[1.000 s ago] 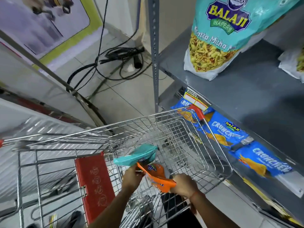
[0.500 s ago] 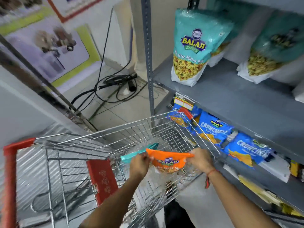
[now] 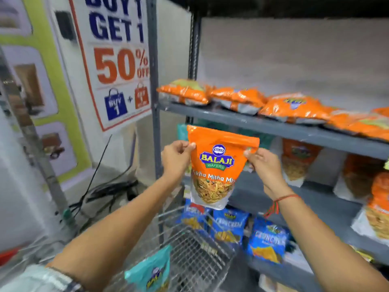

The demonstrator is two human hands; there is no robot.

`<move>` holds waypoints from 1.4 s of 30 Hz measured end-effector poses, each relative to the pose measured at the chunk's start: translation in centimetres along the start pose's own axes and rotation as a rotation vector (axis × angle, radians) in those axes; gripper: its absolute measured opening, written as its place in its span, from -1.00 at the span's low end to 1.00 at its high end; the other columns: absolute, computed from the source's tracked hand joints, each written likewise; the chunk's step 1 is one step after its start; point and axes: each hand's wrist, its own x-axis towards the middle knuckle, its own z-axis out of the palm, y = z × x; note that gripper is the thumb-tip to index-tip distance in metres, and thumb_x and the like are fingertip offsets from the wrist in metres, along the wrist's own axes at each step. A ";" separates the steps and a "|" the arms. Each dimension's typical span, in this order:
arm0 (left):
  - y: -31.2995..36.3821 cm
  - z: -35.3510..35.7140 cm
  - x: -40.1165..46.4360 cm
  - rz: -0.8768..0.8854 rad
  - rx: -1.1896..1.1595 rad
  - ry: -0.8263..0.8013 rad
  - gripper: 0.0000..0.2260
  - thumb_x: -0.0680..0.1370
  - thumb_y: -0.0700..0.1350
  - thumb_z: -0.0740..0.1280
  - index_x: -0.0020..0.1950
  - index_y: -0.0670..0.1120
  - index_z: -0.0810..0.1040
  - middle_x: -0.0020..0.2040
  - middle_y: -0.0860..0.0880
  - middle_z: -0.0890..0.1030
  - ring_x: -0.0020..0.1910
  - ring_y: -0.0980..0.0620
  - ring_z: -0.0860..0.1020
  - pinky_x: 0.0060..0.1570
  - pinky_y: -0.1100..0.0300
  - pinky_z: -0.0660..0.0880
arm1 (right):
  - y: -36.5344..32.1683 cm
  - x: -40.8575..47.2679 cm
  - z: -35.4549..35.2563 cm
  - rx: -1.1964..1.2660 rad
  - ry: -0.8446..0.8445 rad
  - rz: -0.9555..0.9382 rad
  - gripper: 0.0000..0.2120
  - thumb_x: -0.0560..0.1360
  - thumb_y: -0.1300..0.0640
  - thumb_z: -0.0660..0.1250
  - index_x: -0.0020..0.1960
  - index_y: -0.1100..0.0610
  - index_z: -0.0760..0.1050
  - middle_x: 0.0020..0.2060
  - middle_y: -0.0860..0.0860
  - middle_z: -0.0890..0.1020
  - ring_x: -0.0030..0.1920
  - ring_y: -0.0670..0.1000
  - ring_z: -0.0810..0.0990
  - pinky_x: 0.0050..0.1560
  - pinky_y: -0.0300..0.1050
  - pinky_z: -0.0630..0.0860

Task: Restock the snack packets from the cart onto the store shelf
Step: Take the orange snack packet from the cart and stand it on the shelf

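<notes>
An orange Balaji snack packet [image 3: 216,165] hangs upright in front of the grey store shelf [image 3: 273,128]. My left hand [image 3: 175,158] pinches its upper left edge and my right hand [image 3: 262,163] pinches its upper right edge. The packet is just below the front lip of the shelf board where several orange packets [image 3: 294,107] lie flat. A teal snack packet [image 3: 150,270] stands in the wire cart [image 3: 197,256] below my arms.
More orange packets [image 3: 299,159] stand on the middle shelf to the right. Blue Crunchex packets [image 3: 267,241] lean on the lower shelf beside the cart. A grey shelf upright [image 3: 154,91] rises left of the packet, with a sale poster [image 3: 117,55] and floor cables [image 3: 109,192] further left.
Both hands lifted the orange packet out of the cart up to shelf height and turned it upright. The view tilted up from the cart to the shelves.
</notes>
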 end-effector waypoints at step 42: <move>-5.0 31.5 -2.3 -0.180 0.135 -0.339 -0.86 0.39 -0.01 0.47 -0.22 -0.07 0.71 -0.24 -0.16 0.73 -0.20 -0.19 0.66 -0.11 -0.07 0.61 | 11.7 6.8 -24.4 -0.106 0.360 0.249 -0.84 0.47 0.16 0.38 -0.24 0.20 0.61 -0.33 0.01 0.68 -0.28 -0.07 0.61 -0.32 -0.27 0.45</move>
